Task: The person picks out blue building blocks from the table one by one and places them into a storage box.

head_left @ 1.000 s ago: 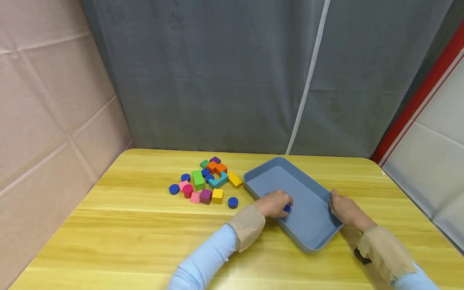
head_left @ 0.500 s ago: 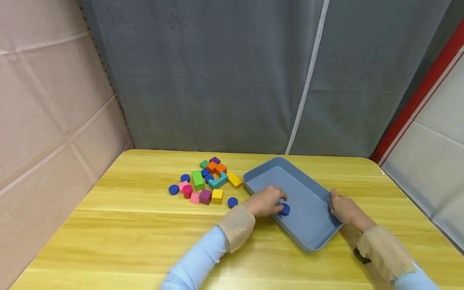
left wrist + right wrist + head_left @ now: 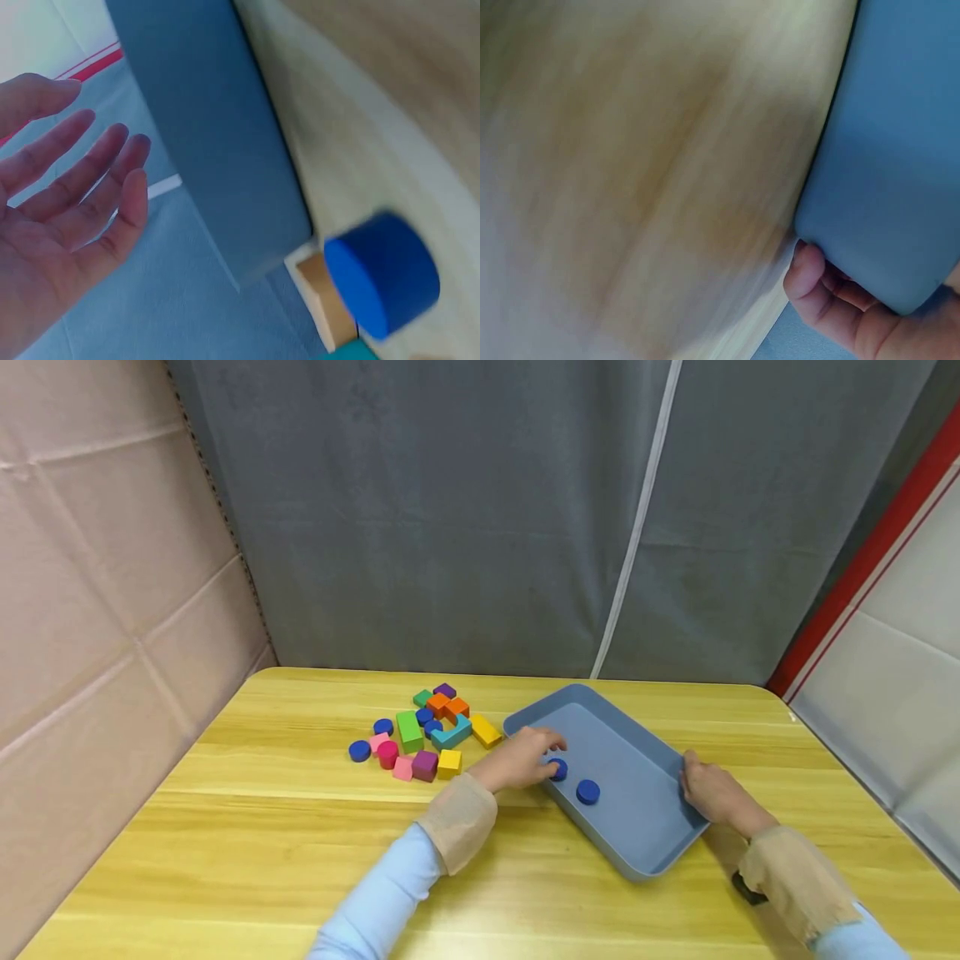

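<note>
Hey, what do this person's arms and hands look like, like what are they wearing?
The left hand and right hand are gloveless. Each arm has a light blue sleeve and a tan, fabric-like band around the wrist. A small black object shows at the right band's edge; I can't tell what it is.

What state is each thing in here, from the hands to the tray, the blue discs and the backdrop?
Left hand: holding nothing, fingers relaxed.
Right hand: gripping the tray's end.
Tray: hollow side up, at least two discs inside.
Nearer blue disc: lying flat in the tray.
Other blue disc: in the tray, partly hidden by the left hand.
Loose blocks: clustered on the table.
Grey curtain: hanging.
</note>
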The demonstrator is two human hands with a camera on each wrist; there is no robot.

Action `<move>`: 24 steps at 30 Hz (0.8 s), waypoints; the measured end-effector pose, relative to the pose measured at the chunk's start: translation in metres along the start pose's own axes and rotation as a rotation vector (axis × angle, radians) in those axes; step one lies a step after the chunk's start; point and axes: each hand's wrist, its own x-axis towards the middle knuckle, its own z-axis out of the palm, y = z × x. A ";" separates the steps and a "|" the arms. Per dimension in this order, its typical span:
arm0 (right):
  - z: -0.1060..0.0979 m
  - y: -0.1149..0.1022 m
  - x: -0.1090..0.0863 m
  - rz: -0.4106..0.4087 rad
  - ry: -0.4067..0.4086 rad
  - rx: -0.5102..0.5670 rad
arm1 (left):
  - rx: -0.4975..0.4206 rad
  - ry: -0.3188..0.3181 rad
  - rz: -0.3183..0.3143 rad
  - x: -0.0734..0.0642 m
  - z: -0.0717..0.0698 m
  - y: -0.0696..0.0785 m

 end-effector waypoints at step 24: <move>0.001 0.002 0.000 -0.012 0.005 -0.002 | -0.055 -0.004 -0.093 -0.041 -0.027 -0.034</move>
